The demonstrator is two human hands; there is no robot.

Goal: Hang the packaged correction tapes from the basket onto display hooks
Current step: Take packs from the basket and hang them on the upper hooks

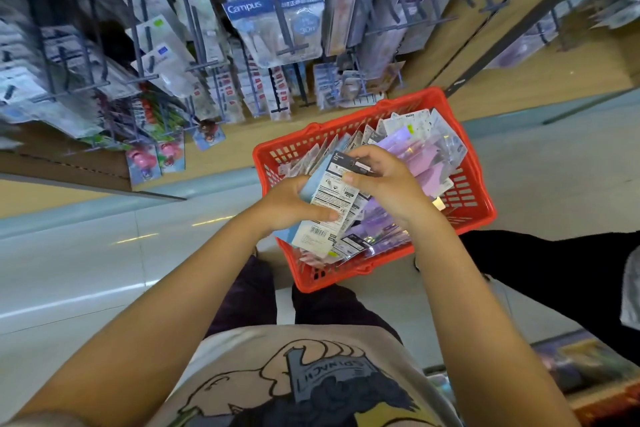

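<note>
A red plastic basket (460, 135) stands on the floor in front of me, filled with several packaged correction tapes (419, 152), some purple, some white. Above the basket my left hand (287, 204) grips the lower part of a stack of blue-and-white packs (329, 198), printed backs facing up. My right hand (388, 180) pinches the upper end of the same stack, thumb on top. Display hooks (291, 45) with hanging Campus packs (273, 7) rise on the rack ahead.
Racks of hanging stationery fill the wall ahead and to the left, with small character packs (143, 163) at the bottom. A wooden shelf side (519, 28) stands at the right. Another person's dark trouser leg (554, 267) is beside the basket on the right.
</note>
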